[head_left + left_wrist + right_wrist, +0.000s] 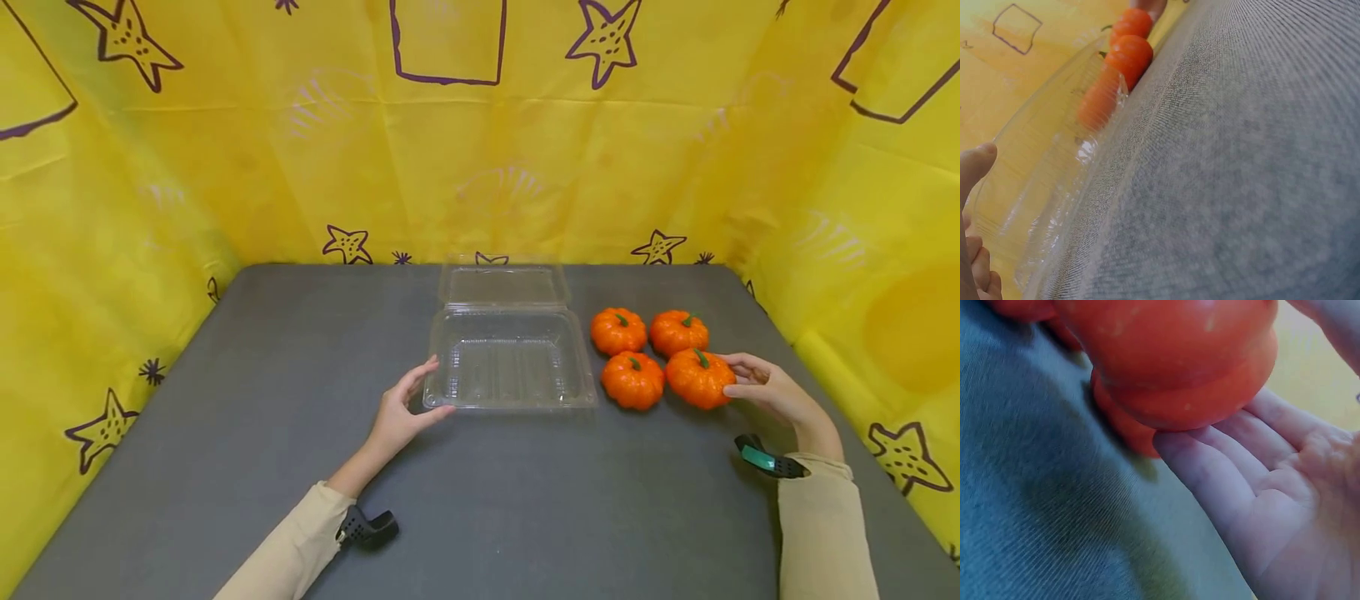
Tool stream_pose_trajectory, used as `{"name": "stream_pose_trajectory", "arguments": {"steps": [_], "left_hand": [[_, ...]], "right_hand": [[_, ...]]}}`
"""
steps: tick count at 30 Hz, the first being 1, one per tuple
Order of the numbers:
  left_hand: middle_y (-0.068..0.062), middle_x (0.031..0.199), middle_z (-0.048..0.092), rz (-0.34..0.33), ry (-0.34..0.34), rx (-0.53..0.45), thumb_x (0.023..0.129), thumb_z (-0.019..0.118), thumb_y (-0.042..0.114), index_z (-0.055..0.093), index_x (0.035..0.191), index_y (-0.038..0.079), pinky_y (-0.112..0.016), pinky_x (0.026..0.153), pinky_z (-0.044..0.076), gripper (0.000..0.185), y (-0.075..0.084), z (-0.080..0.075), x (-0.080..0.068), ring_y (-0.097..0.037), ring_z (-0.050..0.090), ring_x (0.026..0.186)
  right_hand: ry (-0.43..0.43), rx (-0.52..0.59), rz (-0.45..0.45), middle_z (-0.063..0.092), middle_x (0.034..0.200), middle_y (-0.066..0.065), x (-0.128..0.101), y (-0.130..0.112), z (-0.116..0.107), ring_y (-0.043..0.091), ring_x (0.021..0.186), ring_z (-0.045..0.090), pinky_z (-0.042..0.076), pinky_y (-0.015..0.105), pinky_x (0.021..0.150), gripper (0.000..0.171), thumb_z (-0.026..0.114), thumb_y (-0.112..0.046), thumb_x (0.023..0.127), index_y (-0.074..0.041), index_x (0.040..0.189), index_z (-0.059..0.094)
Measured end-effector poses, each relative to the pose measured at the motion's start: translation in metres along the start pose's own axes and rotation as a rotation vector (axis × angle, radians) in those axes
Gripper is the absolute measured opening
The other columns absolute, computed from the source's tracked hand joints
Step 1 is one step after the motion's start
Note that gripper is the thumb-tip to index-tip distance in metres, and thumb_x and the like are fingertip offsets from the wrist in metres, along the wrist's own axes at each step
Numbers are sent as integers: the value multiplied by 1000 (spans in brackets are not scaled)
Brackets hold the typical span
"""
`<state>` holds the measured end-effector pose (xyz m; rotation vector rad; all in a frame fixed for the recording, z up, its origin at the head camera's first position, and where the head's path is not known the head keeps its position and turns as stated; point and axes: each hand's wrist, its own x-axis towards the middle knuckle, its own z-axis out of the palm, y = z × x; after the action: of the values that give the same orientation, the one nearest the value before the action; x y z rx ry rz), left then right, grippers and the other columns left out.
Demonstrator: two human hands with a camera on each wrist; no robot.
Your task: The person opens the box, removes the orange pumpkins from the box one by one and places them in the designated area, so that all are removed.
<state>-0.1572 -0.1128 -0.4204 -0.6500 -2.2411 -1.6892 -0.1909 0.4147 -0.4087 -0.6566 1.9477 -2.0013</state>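
A clear plastic clamshell container [510, 400] stands on the table with its lid [504, 287] folded back, away from me. My left hand [401, 412] holds its near left corner, thumb at the front rim and fingertips at the left side. The left wrist view shows the container's clear wall [1054, 169] beside the thumb [979, 164]. On the right, my right hand [780, 400] grips a small orange toy pumpkin [699, 379] with a green stem, fingers and thumb about its right side. In the right wrist view this pumpkin [1179, 356] rests against the fingertips [1179, 447].
Three more toy pumpkins sit close by: one at back left [617, 332], one at back right [678, 332] and one at front left [632, 381], just right of the container. A grey table [525, 500] lies beneath, with yellow patterned cloth [480, 183] around it.
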Motion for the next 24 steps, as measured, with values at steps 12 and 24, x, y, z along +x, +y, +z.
{"name": "stream_pose_trajectory", "arguments": {"steps": [12,24], "left_hand": [[-25,129,42,-8,7,-18,66,75,-6,47,117,-13,-49,95,30,59,-1,2,-1,-33,39,118],[-24,130,41,-10,-9,-5,68,74,-5,44,121,-12,-46,96,29,62,-1,-1,0,-32,38,120]], "right_hand": [[-47,108,-34,56,118,1,-6,22,-8,11,103,53,44,23,83,46,41,21,83,-6,119,52],[-51,35,-10,54,121,-1,-3,24,-8,9,105,51,42,21,85,47,44,17,85,-8,125,47]]}}
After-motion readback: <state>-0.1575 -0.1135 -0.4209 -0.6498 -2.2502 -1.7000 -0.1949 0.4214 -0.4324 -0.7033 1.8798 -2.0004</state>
